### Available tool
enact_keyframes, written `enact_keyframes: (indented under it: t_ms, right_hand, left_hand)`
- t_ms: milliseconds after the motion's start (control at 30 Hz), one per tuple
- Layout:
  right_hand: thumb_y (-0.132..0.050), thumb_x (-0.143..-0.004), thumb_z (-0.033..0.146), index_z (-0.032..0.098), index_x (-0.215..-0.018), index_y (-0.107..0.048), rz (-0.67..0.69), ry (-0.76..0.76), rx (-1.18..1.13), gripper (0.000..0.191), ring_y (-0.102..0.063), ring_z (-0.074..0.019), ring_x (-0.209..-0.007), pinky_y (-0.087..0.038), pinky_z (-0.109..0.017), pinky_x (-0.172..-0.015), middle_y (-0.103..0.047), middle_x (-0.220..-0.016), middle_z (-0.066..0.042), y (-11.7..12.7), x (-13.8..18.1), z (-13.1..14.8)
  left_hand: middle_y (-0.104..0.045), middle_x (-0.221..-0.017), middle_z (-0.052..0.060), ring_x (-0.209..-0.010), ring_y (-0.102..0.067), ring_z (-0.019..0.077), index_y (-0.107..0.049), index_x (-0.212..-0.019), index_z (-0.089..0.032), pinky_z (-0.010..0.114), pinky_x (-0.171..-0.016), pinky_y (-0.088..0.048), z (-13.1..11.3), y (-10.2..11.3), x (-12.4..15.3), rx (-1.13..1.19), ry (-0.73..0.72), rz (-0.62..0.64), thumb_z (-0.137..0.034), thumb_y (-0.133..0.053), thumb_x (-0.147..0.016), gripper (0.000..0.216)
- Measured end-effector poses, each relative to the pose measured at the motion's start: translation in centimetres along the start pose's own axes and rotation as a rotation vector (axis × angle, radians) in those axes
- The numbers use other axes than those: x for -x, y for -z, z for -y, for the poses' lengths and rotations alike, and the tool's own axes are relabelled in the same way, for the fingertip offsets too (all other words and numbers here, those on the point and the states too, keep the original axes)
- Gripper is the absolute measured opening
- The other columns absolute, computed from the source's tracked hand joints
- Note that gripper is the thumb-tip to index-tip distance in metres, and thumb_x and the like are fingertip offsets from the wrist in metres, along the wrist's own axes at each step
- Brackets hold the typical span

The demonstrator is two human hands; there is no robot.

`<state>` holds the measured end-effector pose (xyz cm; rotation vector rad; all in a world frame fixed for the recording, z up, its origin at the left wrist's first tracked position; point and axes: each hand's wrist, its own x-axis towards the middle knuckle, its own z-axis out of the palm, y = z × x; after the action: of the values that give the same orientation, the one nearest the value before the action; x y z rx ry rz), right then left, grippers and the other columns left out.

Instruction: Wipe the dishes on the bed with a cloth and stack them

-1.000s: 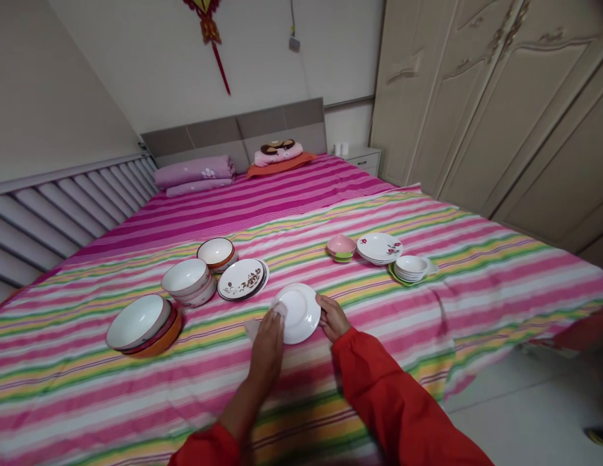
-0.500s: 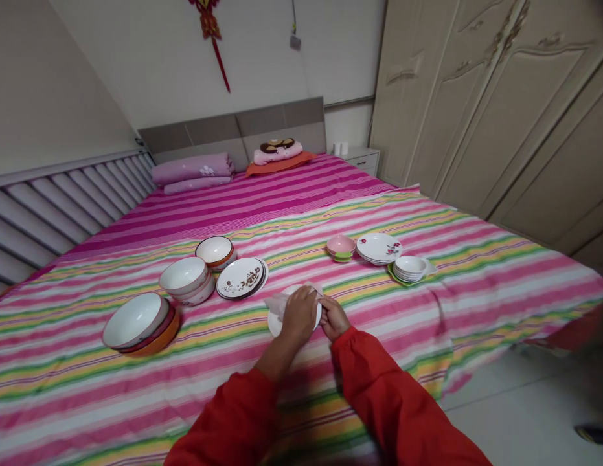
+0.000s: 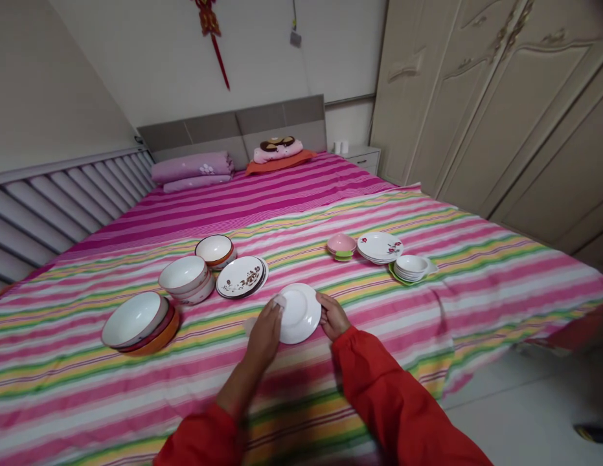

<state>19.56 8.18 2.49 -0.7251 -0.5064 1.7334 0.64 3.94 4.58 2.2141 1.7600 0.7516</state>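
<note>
A small white plate [image 3: 298, 314] with a raised ring in its middle is held over the striped cloth. My right hand [image 3: 334, 317] pinches its right edge. At the plate's left edge, my left hand [image 3: 265, 331] is closed on a thin white tissue [image 3: 280, 300], which shows above the fingers, with a pale part hanging to the left. Just beyond lies a stack of plates [image 3: 241, 277] with a brown flower pattern.
Stacked bowls stand on the left: large [image 3: 136, 320], medium [image 3: 184, 275] and small [image 3: 215, 250]. To the right are pink bowls [image 3: 341, 244], flowered plates [image 3: 379, 246] and little white dishes [image 3: 410, 266]. The striped cloth [image 3: 150, 401] covers the bed's near part.
My left hand has slid left across the plate with the tissue, from its middle to its left edge. The plate's face is now uncovered. My right hand has stayed at the right edge.
</note>
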Motion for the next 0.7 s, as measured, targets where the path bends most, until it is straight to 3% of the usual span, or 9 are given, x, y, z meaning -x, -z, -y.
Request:
enact_keyframes:
  t_ms: [133, 300, 500, 700]
  right_hand:
    - [-0.078, -0.061, 0.039, 0.020, -0.062, -0.046, -0.003, -0.005, -0.016, 0.037, -0.013, -0.0018, -0.034, -0.010, -0.015, -0.031, -0.026, -0.038, 0.014, -0.1, 0.0, 0.1]
    - [-0.075, -0.065, 0.037, 0.020, -0.060, -0.044, 0.016, 0.004, -0.034, 0.036, -0.013, -0.0018, -0.033, -0.011, -0.015, -0.031, -0.025, -0.038, 0.014, 0.0, -0.1, 0.0]
    - [-0.072, -0.064, 0.029, 0.020, -0.062, -0.047, 0.001, 0.021, -0.033, 0.027, -0.015, -0.0022, -0.032, -0.011, -0.016, -0.030, -0.029, -0.037, 0.013, 0.2, -0.4, -0.2]
    - [-0.075, -0.063, 0.034, 0.018, -0.063, -0.052, -0.010, 0.026, -0.021, 0.028, -0.017, -0.0016, -0.032, -0.011, -0.016, -0.030, -0.036, -0.040, 0.012, -0.1, -0.2, -0.2]
  left_hand:
    - [-0.050, -0.138, 0.016, -0.130, -0.045, 0.0246, -0.055, -0.127, -0.007, 0.040, -0.110, -0.035, -0.8, -0.5, -5.1, -0.039, 0.114, 0.114, -0.027, -0.030, -0.094, 0.046]
    - [-0.058, -0.131, 0.011, -0.125, -0.050, 0.0235, -0.061, -0.119, -0.015, 0.041, -0.109, -0.033, -4.5, -1.9, -7.9, -0.043, 0.015, 0.140, -0.023, -0.032, -0.093, 0.040]
    - [-0.053, -0.135, 0.013, -0.130, -0.043, 0.0242, -0.056, -0.122, -0.015, 0.044, -0.108, -0.034, -7.8, -2.5, -4.6, -0.084, -0.157, 0.078, -0.019, -0.039, -0.092, 0.035]
    - [-0.050, -0.139, 0.009, -0.133, -0.041, 0.0230, -0.058, -0.117, -0.019, 0.046, -0.107, -0.037, -5.6, -2.5, 1.5, -0.207, -0.384, 0.038, -0.014, -0.040, -0.091, 0.032]
